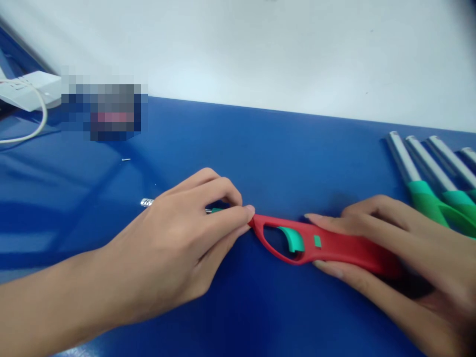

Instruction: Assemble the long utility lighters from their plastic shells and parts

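A person's two hands share a red lighter point(332, 246) above a blue surface point(260, 148), right of center and toward the near side. The left hand point(186, 223) pinches its narrow end between thumb and fingertips, while the right hand point(420, 245) grips the wider end with digits along both long edges. A green trigger point(292, 239) curves inside the lighter's open loop, and a small green switch point(317, 241) sits on its flat side. Whether the lighter touches the surface cannot be told.

A bit of green and metal shows beneath the left hand's fingers, and a silver tip point(147, 202) juts out past its far side; whether they join is hidden.

Open blue room stretches beyond the hands to the surface's far edge, which slants down toward the right against a white wall point(260, 54). Another bare stretch lies below the lighter, between the forearms. Room is tightest at right, where green lighters point(422, 198) stand in a row near the right hand, their silver barrels point(405, 158) aimed at the far edge, the last cut off by the frame. A lone screw point(126, 159) lies farther back at left, short of a white power strip point(33, 89) and its looping cable point(43, 116).
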Demonstrator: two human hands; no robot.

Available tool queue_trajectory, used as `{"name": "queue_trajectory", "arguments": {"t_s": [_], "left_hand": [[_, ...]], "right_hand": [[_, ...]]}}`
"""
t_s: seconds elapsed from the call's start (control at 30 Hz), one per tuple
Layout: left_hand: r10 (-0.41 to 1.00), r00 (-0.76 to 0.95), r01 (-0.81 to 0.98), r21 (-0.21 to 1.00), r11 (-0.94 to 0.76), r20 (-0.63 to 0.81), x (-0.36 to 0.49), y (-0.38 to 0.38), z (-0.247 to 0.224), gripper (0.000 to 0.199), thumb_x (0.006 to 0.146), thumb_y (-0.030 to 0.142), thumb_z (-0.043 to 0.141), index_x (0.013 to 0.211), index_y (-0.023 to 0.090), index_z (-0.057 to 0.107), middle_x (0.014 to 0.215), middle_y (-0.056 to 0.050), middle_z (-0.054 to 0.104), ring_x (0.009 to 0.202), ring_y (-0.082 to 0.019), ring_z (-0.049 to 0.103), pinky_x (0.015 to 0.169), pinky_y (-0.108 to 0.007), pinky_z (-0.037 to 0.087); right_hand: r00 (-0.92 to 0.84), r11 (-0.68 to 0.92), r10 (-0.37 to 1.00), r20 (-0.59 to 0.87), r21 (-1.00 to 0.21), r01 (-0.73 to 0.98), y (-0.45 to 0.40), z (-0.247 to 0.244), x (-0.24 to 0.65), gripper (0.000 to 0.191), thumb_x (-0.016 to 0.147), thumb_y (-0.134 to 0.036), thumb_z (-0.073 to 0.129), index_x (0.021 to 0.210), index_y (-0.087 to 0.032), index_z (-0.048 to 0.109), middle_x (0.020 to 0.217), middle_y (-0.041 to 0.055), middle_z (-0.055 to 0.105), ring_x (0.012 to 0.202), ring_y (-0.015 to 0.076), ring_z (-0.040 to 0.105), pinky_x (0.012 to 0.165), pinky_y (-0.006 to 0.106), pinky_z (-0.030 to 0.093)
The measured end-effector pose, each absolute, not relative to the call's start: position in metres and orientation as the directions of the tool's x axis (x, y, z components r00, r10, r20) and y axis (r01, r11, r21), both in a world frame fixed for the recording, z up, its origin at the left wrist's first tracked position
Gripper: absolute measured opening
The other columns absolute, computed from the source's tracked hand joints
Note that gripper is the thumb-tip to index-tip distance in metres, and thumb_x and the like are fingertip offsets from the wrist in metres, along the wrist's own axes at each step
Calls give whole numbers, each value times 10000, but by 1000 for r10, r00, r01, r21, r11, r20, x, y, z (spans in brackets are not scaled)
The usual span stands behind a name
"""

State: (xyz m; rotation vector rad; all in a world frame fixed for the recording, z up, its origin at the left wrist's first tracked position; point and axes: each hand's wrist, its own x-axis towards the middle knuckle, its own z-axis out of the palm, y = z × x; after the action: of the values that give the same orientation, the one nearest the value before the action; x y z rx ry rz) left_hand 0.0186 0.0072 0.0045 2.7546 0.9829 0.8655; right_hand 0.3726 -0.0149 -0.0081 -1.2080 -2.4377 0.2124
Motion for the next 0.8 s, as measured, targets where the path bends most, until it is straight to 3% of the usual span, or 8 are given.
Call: {"name": "queue_trajectory", "arguments": {"t_s": [0.13, 0.27, 0.37, 0.5, 0.6, 0.67, 0.8], "left_hand": [[596, 648, 592, 179, -786, 474, 18, 4, 4, 235, 1264, 54, 623, 1248, 176, 823, 1168, -41, 794, 979, -195, 716, 801, -323, 591], [585, 673, 611, 105, -785, 453, 19, 4, 4, 303, 1282, 62, 575, 1252, 155, 862, 1125, -62, 811, 982, -233, 721, 812, -378, 619], [533, 725, 576, 41, -817, 437, 21, 5, 5, 363, 1297, 86, 524, 1214, 113, 876, 1105, -96, 841, 992, -278, 747, 839, -453, 654], [535, 708, 584, 45, -811, 461, 21, 6, 2, 392, 1340, 176, 499, 1207, 123, 864, 1118, -105, 848, 1002, -292, 764, 858, -489, 647], [528, 717, 593, 1, -805, 454, 20, 6, 1, 323, 1331, 137, 521, 1460, 114, 817, 1103, -76, 814, 966, -265, 747, 848, -451, 624], [493, 753, 565, -44, -824, 436, 20, 7, 3, 370, 1320, 82, 480, 1524, 122, 786, 1058, -51, 794, 928, -251, 741, 839, -422, 616], [462, 785, 540, -89, -837, 412, 24, 10, 10, 439, 1385, 186, 390, 1397, 97, 821, 1032, -66, 808, 949, -244, 790, 816, -384, 623]], "right_hand": [[-544, 615, 788, 288, -320, 721, -16, -14, 378, 370, 1277, -599, 706, 1559, -383, 807, 1326, 69, 807, 985, 279, 849, 724, 397, 698], [-579, 676, 734, 355, -300, 673, -24, -32, 396, 586, 1149, -772, 846, 1609, -410, 845, 1244, 107, 845, 1122, 414, 861, 824, 503, 745], [-588, 688, 722, 364, -284, 668, -29, -41, 406, 619, 1124, -830, 848, 1583, -415, 868, 1243, 108, 848, 1172, 434, 859, 868, 529, 757], [-582, 679, 730, 359, -280, 679, -27, -36, 400, 593, 1148, -786, 845, 1619, -426, 848, 1247, 96, 853, 1124, 413, 864, 840, 513, 741], [-560, 648, 758, 336, -278, 709, -21, -23, 384, 477, 1239, -642, 766, 1667, -433, 801, 1269, 68, 839, 1009, 335, 853, 768, 457, 692], [-557, 637, 766, 320, -264, 724, -19, -16, 374, 414, 1302, -528, 672, 1694, -425, 759, 1280, 42, 813, 934, 264, 828, 712, 416, 643], [-583, 661, 742, 331, -215, 719, -18, -7, 367, 415, 1338, -433, 622, 1745, -394, 690, 1307, 17, 786, 939, 207, 824, 709, 382, 636]]}}
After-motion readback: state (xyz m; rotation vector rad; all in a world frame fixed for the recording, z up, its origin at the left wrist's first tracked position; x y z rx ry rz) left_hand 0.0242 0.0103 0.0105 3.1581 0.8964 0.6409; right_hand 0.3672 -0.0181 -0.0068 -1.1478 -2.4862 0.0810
